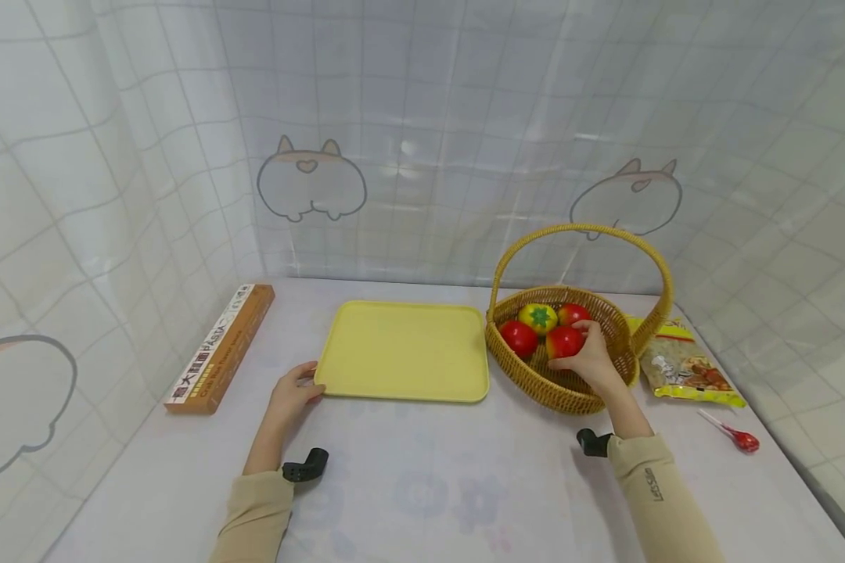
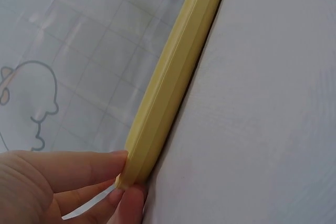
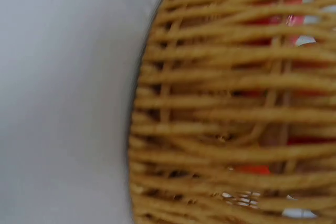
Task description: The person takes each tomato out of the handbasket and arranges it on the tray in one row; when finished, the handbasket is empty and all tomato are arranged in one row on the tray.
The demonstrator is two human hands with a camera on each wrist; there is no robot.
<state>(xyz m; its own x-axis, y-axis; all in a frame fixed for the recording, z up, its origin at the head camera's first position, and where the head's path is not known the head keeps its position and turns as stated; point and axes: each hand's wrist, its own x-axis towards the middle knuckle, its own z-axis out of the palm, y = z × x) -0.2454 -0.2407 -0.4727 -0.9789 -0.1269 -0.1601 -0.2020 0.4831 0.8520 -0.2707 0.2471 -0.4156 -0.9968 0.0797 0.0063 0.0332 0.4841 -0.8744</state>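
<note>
The right hand (image 1: 593, 356) pinches a round, shiny red fruit (image 1: 565, 342) with some yellow, inside the brown basket (image 1: 559, 395). The left hand (image 1: 291, 400) pinches the yellow tray's (image 1: 403, 350) corner. The right wrist view shows red through the basket's gaps; the head view shows the fruit from above.

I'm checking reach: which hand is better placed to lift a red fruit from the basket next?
Right, I'd judge: the right hand grips a red fruit inside the basket. The left hand pinches the near left corner of the yellow tray, across the tray from the basket.
</note>
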